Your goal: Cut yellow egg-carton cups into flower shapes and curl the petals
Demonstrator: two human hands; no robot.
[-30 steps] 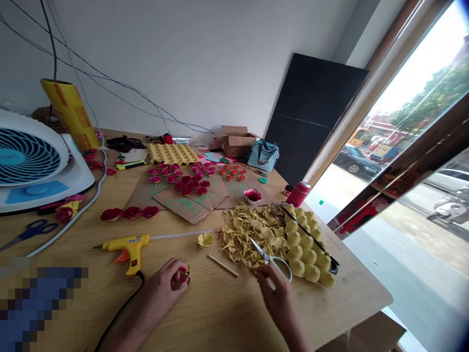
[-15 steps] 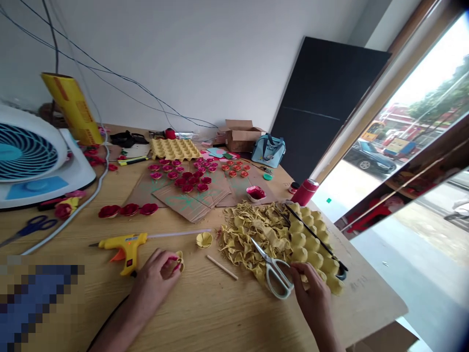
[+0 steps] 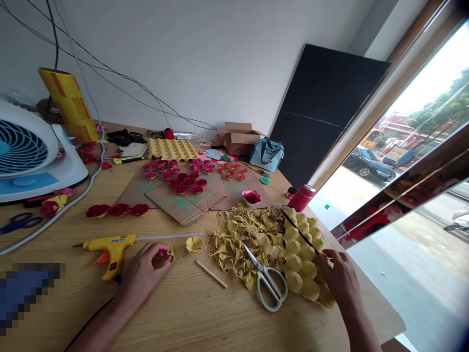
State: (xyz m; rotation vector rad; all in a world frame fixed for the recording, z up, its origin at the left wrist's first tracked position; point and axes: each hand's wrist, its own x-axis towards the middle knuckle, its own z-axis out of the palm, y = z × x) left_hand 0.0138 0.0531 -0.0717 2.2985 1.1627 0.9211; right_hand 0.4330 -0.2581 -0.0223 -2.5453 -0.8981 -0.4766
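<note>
My left hand (image 3: pixel 148 264) pinches a small yellow egg-carton cup (image 3: pixel 170 253) between thumb and fingers; its fingertips carry pink-red stains. A second yellow cup (image 3: pixel 194 244), cut into petals, stands on the table just right of it. My right hand (image 3: pixel 339 274) has its fingers closed on the near end of a long thin black tool (image 3: pixel 302 232), which lies across the yellow egg tray (image 3: pixel 298 264). The fingers partly hide that end. White-handled scissors (image 3: pixel 269 286) lie between the hands, with a wooden stick (image 3: pixel 211 274) to their left.
A yellow glue gun (image 3: pixel 113 249) lies left of my left hand. Yellow carton scraps (image 3: pixel 249 239) are heaped beside the tray. Behind are red paper flowers (image 3: pixel 119 210), cardboard (image 3: pixel 183 208), a cup of red paint (image 3: pixel 251 197) and a red bottle (image 3: pixel 302 198). A fan (image 3: pixel 54 166) stands far left.
My right hand has moved right, from beside the scissors' handles to the black tool's end, and closed on it. My left hand still holds the cup. The view has shifted slightly.
</note>
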